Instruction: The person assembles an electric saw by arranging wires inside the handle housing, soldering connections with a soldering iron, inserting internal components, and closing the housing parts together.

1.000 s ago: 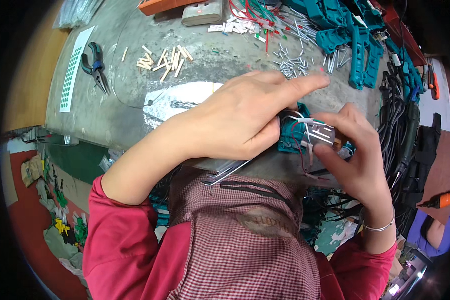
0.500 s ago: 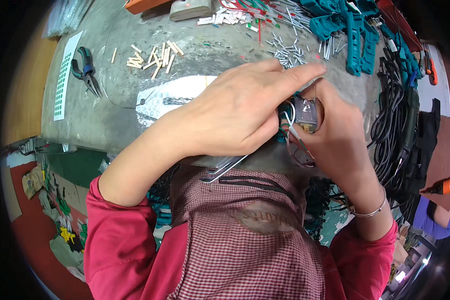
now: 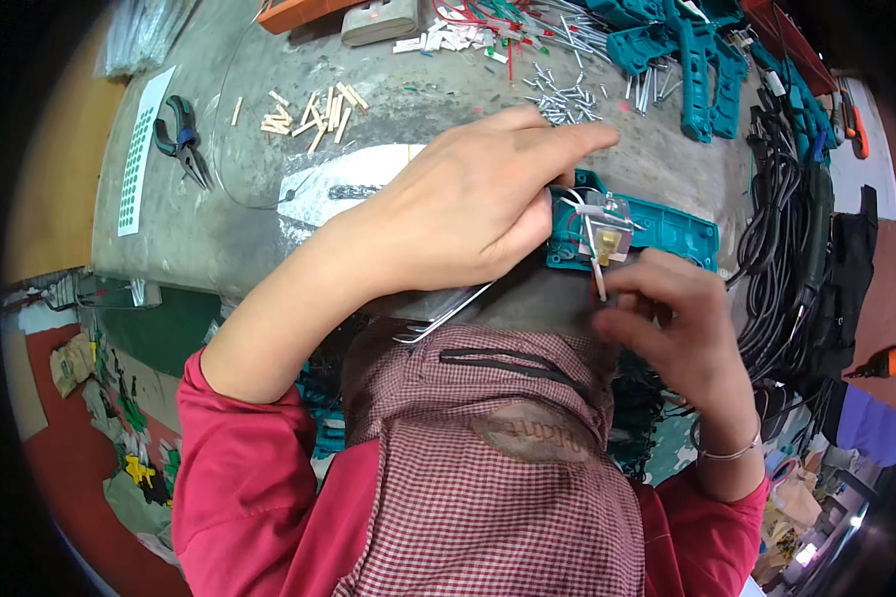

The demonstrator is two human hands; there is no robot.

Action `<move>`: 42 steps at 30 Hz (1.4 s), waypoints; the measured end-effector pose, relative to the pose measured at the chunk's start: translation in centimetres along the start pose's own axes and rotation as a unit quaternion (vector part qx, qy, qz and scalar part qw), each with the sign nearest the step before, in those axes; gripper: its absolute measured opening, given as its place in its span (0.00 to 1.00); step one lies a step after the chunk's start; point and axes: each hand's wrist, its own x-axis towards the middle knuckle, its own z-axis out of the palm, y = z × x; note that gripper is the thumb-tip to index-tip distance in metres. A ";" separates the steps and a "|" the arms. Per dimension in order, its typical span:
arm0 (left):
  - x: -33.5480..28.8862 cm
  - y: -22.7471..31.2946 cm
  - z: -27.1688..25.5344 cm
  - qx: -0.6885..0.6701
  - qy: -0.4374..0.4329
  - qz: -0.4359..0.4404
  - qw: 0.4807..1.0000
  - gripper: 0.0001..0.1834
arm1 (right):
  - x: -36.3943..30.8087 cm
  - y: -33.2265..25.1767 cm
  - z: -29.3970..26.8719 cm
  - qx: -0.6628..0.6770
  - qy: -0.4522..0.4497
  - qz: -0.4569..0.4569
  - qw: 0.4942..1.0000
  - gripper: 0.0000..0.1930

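A teal plastic tool housing half [image 3: 675, 231] lies at the table's near edge. In it sits a clear and grey switch block [image 3: 607, 231] with a brass-coloured part and white and red wires. My left hand [image 3: 478, 199] closes round the housing's left end, index finger stretched out over it, other fingertips hidden. Thin metal prongs with bent tips [image 3: 446, 316] stick out from beneath this hand; whether it holds them is hidden. Just below the switch block, my right hand [image 3: 672, 303] pinches a white wire [image 3: 598, 267] near its end.
Pliers [image 3: 181, 144] and a green-dotted sheet [image 3: 144, 159] lie left. Small wooden sticks [image 3: 324, 109], a bubble-wrap pouch [image 3: 334, 189] and screws [image 3: 567, 99] lie beyond my hands. More teal housings [image 3: 707, 80] are back right; black cables [image 3: 782, 239] run down the right.
My right hand has come off the switch block and moved down toward me, uncovering the housing, and now pinches the wire. My left hand stays nearly in place.
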 end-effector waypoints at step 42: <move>2.1 3.3 -1.2 0.000 -0.120 0.050 0.991 0.29 | 3.7 3.3 -0.7 -0.066 0.068 -0.078 0.992 0.04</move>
